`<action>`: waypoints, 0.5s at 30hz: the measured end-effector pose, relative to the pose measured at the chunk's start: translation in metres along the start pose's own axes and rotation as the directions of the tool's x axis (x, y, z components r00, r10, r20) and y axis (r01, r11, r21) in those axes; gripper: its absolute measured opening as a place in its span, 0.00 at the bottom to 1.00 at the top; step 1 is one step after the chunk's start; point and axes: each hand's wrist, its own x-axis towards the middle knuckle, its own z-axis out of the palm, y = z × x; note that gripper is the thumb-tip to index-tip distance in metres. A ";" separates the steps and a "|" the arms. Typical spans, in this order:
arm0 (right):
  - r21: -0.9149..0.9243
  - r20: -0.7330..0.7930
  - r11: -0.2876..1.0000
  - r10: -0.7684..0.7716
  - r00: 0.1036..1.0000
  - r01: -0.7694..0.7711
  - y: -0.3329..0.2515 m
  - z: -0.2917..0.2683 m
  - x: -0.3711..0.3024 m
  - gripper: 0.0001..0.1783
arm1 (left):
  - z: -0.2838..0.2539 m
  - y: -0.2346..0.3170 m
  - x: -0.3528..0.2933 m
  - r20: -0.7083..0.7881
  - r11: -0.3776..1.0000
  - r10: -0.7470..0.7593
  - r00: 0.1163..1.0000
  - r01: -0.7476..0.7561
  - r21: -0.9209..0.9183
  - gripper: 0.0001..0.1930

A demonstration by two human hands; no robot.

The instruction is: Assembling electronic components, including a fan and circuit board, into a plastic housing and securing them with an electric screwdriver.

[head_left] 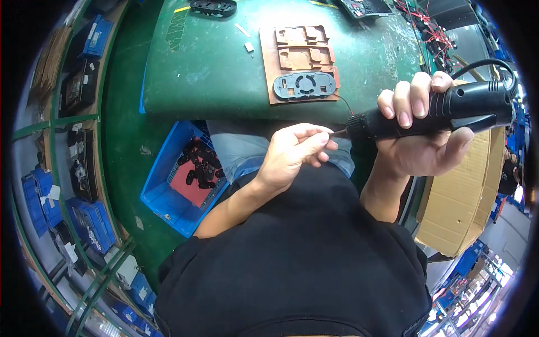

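My right hand (421, 132) is wrapped round a black electric screwdriver (474, 101), held level above the table's near right edge with its bit (339, 133) facing left. At the tip of that bit, the thumb and fingers of my left hand (289, 154) are pinched together. Anything between these fingertips is too small or hidden to make out. Just beyond my hands lies a reddish-brown fixture board (270, 73) with shaped recesses. A grey oval plastic housing (287, 87) with round vent slots rests in its nearest recess.
The green table (219, 67) carries a black oval shell (213, 8) at the far left. A black tray (365, 8) and red wires (435, 36) lie far right. Left of my lap stands a blue crate (163, 185) of black parts; a cardboard box (455, 196) is at right.
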 end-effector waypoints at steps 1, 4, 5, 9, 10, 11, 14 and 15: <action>-0.013 0.020 1.000 -0.015 1.000 0.015 0.001 -0.001 -0.001 0.35 | 0.000 0.000 0.001 0.000 1.000 0.009 1.000 -0.009 0.027 0.12; -0.039 0.059 0.998 -0.048 0.997 0.051 0.003 -0.001 -0.005 0.36 | 0.000 0.001 0.003 -0.019 0.998 0.023 1.000 -0.022 0.055 0.12; -0.043 0.070 0.997 -0.055 0.996 0.058 0.004 -0.002 -0.005 0.36 | -0.001 0.001 0.004 -0.021 0.998 0.021 1.000 -0.020 0.059 0.12; -0.055 0.109 0.997 -0.054 0.993 0.060 0.004 -0.007 -0.004 0.39 | 0.002 0.001 0.005 -0.011 0.990 0.085 0.996 -0.083 0.113 0.11; -0.054 0.103 0.997 -0.056 0.993 0.062 0.003 -0.008 -0.004 0.39 | 0.003 0.002 0.005 -0.011 0.982 0.113 0.994 -0.110 0.156 0.11; -0.047 0.109 0.997 -0.052 0.993 0.057 0.002 -0.009 -0.003 0.39 | 0.003 0.003 0.005 -0.013 0.982 0.108 0.994 -0.105 0.157 0.11; -0.038 0.088 0.998 -0.040 0.995 0.044 0.001 -0.006 0.000 0.39 | 0.002 0.006 0.005 -0.001 0.968 0.164 0.987 -0.160 0.194 0.11; -0.035 0.066 0.999 -0.034 0.997 0.037 0.001 -0.005 0.001 0.38 | 0.001 0.006 0.006 0.011 0.966 0.175 0.984 -0.174 0.194 0.12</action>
